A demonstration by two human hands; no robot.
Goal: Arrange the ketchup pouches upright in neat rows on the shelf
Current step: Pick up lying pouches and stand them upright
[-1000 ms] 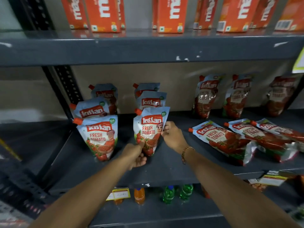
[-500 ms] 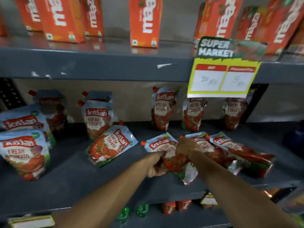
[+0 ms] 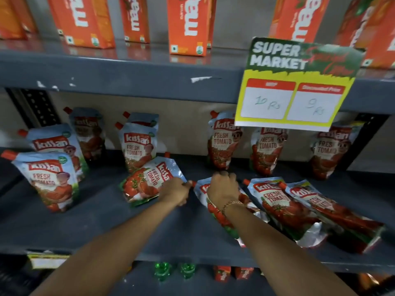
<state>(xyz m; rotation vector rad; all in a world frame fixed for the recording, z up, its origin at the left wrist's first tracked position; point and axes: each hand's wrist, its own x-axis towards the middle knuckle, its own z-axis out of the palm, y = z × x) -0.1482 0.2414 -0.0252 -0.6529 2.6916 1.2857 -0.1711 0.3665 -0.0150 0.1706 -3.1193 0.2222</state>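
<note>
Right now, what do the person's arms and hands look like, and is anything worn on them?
Both forearms are bare, with no sleeves in view. The right hand has a thin gold-coloured chain bracelet around its wrist. The left hand and its wrist carry nothing. No gloves, watch or rings can be seen on either hand.

A single head-worn wide-angle view looks forward and slightly down into a shop rack from close range, facing it nearly square. The middle shelf (image 3: pixel 64 227) fills the frame's centre; the upper shelf edge (image 3: pixel 128 80) crosses toward 12 o'clock, cartons (image 3: pixel 188 26) above it cut off at the top. Both forearms enter from 6 o'clock, the left hand (image 3: pixel 175 192) and right hand (image 3: pixel 223 189) meeting near centre. A price sign (image 3: pixel 297 86) hangs at 2 o'clock. Straight edges bow toward the borders. No second view shares the scene.
</note>
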